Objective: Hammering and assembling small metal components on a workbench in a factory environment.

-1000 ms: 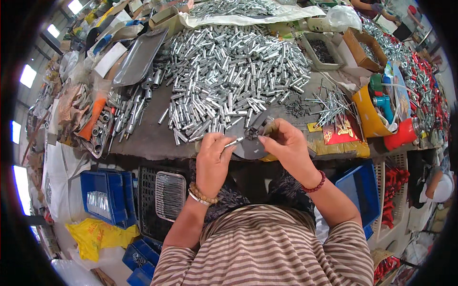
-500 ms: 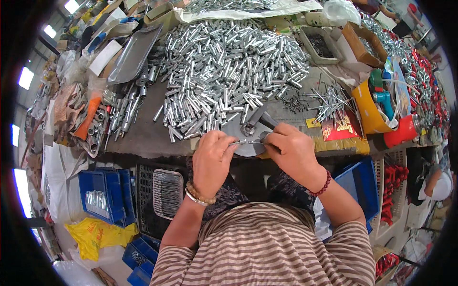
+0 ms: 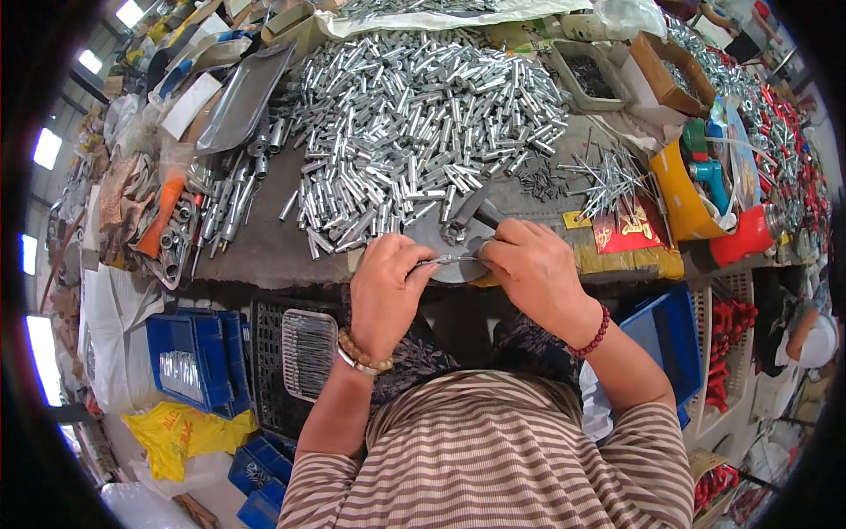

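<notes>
Right at the near edge of the grey desk [image 3: 264, 256], my left hand [image 3: 388, 286] and my right hand [image 3: 533, 269] meet over a round grey metal disc [image 3: 445, 256]. Both are pinched shut on a thin silver metal rod [image 3: 449, 260], one at each end, so it lies level between my fingertips just above the disc. Beyond it spreads a big heap of short silver metal tubes [image 3: 414, 123]. Off to the right lies a loose bunch of long silver nails [image 3: 608, 176], beside a yellow plastic bin [image 3: 674, 194]
</notes>
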{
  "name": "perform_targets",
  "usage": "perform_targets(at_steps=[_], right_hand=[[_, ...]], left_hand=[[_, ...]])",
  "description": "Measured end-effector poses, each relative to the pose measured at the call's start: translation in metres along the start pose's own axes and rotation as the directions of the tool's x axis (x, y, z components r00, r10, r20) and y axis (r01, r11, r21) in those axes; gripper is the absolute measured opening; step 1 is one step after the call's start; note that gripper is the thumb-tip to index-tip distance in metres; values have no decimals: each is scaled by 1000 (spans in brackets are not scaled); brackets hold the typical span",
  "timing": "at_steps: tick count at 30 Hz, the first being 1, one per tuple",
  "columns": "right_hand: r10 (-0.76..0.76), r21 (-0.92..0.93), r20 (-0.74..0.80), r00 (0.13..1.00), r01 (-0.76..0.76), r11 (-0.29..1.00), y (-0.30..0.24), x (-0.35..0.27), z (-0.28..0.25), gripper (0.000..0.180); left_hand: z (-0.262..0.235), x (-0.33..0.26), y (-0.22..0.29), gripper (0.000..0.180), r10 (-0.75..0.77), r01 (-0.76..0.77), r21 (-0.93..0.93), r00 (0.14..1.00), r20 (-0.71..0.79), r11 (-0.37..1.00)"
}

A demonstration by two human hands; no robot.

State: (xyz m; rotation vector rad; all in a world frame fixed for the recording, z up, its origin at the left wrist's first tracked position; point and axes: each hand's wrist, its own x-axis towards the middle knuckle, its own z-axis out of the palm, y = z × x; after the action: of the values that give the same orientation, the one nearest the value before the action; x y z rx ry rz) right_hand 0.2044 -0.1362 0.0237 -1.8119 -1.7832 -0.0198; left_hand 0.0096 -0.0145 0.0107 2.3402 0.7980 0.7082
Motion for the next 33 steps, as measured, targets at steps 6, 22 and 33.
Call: perform_targets(at_steps=[6, 22, 33], right_hand=[[-16, 18, -9, 1000, 16, 1000, 6, -2, 6, 10], [-1, 107, 3, 1000, 1, 994, 14, 5, 13, 9], [240, 66, -265, 934, -231, 971, 37, -6, -8, 13]], left_hand=[[3, -1, -4, 16, 6, -8, -72, 1000, -23, 997], [8, -1, -6, 18, 28, -30, -57, 999, -46, 998], [7, -5, -4, 12, -6, 1, -86, 998, -57, 996]])
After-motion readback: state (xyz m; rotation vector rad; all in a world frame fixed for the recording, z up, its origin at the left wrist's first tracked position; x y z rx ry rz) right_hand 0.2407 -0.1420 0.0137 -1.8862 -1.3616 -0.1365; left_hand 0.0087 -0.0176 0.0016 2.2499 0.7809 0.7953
